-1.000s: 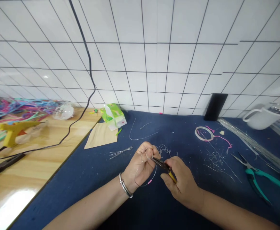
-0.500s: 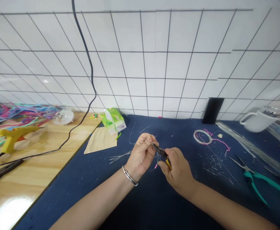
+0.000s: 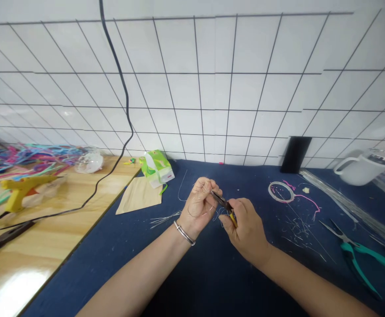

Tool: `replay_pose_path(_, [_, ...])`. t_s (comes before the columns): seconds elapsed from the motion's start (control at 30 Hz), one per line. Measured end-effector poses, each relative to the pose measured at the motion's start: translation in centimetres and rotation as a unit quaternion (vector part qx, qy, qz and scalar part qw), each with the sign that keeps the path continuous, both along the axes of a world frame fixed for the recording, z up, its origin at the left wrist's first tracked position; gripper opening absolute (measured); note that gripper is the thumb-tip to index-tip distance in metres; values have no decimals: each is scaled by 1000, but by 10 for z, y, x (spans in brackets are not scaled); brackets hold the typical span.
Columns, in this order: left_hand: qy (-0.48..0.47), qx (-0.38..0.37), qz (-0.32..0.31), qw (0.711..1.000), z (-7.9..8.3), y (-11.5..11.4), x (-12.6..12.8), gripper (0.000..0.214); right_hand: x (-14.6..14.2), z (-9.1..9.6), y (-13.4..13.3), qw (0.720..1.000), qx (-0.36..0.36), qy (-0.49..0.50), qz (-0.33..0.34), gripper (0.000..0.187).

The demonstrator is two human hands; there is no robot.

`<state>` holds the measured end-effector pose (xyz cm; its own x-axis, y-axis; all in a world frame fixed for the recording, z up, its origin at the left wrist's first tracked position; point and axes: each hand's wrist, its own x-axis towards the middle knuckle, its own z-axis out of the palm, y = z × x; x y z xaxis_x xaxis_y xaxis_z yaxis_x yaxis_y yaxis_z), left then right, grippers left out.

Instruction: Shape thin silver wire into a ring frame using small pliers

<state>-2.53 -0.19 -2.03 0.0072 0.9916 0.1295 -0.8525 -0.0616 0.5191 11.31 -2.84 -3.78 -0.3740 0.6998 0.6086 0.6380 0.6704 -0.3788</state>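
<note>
My left hand (image 3: 199, 203), with a silver bangle at the wrist, pinches a thin silver wire (image 3: 196, 215) that curves across the palm. In my right hand (image 3: 249, 224) is a pair of pliers (image 3: 224, 204) with dark jaws and yellow handles. The plier tips meet the wire at my left fingertips; whether the jaws are fully closed on it is too small to tell. Behind the pliers, small curled wire ends show, partly hidden by my hands. Several straight wires (image 3: 164, 219) lie on the blue cloth just left of my left hand.
On the right are teal-handled pliers (image 3: 352, 246), wire clippings (image 3: 298, 229), a white ring dish (image 3: 281, 192) with pink beads, a long wire bundle (image 3: 344, 198) and a white mug (image 3: 355, 168). Leftward are a beige pouch (image 3: 139, 197), a green packet (image 3: 157, 167) and a yellow glue gun (image 3: 17, 191).
Both hands have shifted slightly, the left turning a little. The wire loop across the left palm now looks wider, and the pink piece beneath the pliers is out of sight.
</note>
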Motion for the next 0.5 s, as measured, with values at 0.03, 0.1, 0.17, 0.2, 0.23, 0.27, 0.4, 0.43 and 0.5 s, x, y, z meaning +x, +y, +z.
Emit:
replay_pose_path(0.03, [-1, 0, 0, 1000, 0, 0, 0, 19, 0, 0, 0, 1000, 1, 0, 2, 30])
replay_pose_path(0.1, [-5, 4, -1, 1000, 0, -1, 1, 19, 1, 0, 0, 1000, 1, 1, 5, 30])
replay_pose_path(0.17, [-10, 5, 0, 1000, 0, -2, 1, 19, 1, 1, 0, 1000, 1, 4, 6, 29])
replay_pose_path(0.2, [-13, 3, 0, 1000, 0, -2, 2, 20, 1, 1, -1, 1000, 1, 6, 7, 29])
replay_pose_path(0.23, [-16, 0, -1, 1000, 1, -3, 2, 20, 1, 1, 0, 1000, 1, 7, 7, 28])
replay_pose_path(0.27, [-19, -3, -3, 1000, 1, -4, 2, 20, 1, 1, 0, 1000, 2, 8, 6, 28])
replay_pose_path(0.4, [-30, -4, -17, 999, 4, -7, 3, 19, 0, -1, 0, 1000, 11, 10, 7, 28])
replay_pose_path(0.43, [-29, -4, -19, 999, 4, -7, 3, 18, 1, -2, 0, 1000, 13, 9, 7, 28])
replay_pose_path(0.5, [-22, -4, -16, 1000, 4, -8, 3, 18, 2, -3, 0, 1000, 18, 6, 7, 28])
